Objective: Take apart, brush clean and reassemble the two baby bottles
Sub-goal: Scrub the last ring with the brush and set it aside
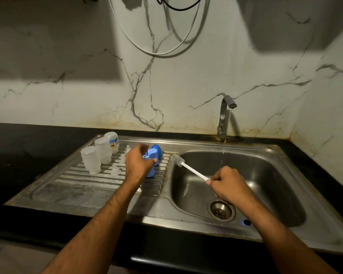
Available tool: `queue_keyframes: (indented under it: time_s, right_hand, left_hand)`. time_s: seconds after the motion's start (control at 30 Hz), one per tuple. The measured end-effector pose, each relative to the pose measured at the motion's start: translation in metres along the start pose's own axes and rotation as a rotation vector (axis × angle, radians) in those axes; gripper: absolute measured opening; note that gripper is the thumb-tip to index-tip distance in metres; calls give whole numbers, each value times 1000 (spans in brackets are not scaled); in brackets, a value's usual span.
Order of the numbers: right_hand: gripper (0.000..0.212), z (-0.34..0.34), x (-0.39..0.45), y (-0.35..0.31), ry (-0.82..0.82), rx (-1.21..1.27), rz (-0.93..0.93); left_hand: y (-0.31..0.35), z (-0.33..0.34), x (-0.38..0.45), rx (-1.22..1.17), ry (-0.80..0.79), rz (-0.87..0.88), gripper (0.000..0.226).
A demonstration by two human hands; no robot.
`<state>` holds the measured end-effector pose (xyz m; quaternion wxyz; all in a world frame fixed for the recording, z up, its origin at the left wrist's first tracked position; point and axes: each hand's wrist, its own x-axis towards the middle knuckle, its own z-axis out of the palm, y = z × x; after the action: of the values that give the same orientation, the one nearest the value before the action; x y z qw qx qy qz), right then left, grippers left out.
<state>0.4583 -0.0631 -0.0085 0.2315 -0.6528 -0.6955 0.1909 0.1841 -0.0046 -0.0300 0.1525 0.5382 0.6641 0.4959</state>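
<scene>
Three clear bottle bodies (99,155) stand upside down at the back left of the ribbed drainboard (91,184). Small clear teats (116,170) lie beside them. Several blue caps and rings (153,153) stand near the basin edge. My left hand (138,165) reaches over the blue parts, fingers loosely curled, thumb touching a blue piece; a grip is not plain. My right hand (229,184) grips the white handle of the bottle brush (183,164), whose grey bristle head points toward the blue parts above the basin's left rim.
The steel sink basin (265,175) has a drain (221,210) under my right hand. A thin stream runs from the tap (225,115) at the back. Black counter surrounds the sink, and cables hang on the marble wall.
</scene>
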Motion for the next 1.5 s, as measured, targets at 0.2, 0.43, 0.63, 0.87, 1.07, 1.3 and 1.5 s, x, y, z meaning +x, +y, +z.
queue_keyframes:
  time_s: [0.2, 0.43, 0.63, 0.87, 1.07, 1.3, 1.5]
  right_hand:
    - [29, -23, -2, 21, 50, 18, 58]
    - [33, -57, -11, 68, 111, -16, 160]
    - [30, -77, -11, 116, 130, 23, 227]
    - [35, -90, -8, 151, 110, 82, 294]
    - [34, -90, 6, 161, 81, 95, 323]
    - [26, -84, 25, 170, 88, 97, 292]
    - [31, -74, 35, 177, 111, 65, 280]
  left_hand:
    - [30, 25, -9, -41, -18, 127, 55]
    - [55, 93, -28, -40, -241, 182, 47]
    - [69, 163, -45, 94, -380, 271, 47]
    - [73, 229, -51, 281, -787, 474, 39]
    - [77, 280, -60, 453, -1133, 603, 51]
    - [69, 319, -83, 625, -1394, 673, 57]
    - [67, 322, -96, 602, -1508, 707, 55]
